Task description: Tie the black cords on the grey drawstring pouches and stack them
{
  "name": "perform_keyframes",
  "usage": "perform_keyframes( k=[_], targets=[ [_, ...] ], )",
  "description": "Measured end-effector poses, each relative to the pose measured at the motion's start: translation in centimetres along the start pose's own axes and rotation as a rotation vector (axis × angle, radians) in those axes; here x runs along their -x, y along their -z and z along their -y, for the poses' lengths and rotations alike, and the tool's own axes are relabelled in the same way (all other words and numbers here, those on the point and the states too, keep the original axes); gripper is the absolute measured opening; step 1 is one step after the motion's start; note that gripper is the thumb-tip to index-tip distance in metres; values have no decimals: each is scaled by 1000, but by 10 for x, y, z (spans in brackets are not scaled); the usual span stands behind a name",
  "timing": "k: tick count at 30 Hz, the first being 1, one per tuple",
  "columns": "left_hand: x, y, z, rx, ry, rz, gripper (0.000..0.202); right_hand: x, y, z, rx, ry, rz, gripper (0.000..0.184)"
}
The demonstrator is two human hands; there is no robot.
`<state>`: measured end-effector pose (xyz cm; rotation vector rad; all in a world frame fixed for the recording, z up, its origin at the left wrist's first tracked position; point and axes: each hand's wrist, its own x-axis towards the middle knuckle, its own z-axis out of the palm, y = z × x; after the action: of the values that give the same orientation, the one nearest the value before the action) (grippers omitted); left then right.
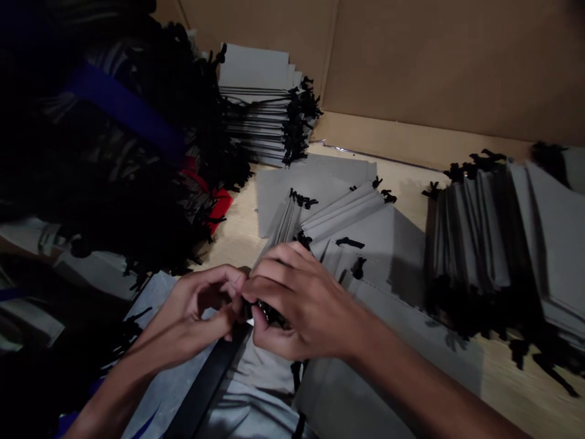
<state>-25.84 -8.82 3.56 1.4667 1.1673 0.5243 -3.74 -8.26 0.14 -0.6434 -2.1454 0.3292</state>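
Note:
My left hand [192, 317] and my right hand [297, 299] meet fingertip to fingertip near the middle of the view. Both are closed in a pinch on a small black cord [249, 310], mostly hidden by the fingers. Under and behind them lie flat grey pouches [290, 228] with short knotted black cord ends. Below the hands, a wrinkled pale grey pouch or cloth [256, 366] spreads toward me. A long black strip [212, 378] slants down from my left fingertips to the bottom edge.
A stack of grey pouches [256, 116] with black knots stands at the back. Another bundle [479, 231] leans at the right. At left is a large dark heap of black-corded pieces [150, 201] with a blue band [119, 110]. A cardboard wall [439, 67] rises behind.

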Motion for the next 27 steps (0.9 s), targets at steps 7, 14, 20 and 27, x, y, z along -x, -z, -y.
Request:
perform_keyframes(
  k=[7,14,20,27],
  targets=[
    [4,-6,13,316,64,-93,17,1,-4,-2,-40,-36,-153,19],
    [17,-11,1,129,-51,-216,25,2,-3,-2,-24,-41,-98,11],
    [18,-16,17,36,-79,-371,15,1,1,2,-70,-114,25,25],
    [32,-6,32,-269,-269,-468,17,-9,-3,2,48,-85,150,28]
  ],
)
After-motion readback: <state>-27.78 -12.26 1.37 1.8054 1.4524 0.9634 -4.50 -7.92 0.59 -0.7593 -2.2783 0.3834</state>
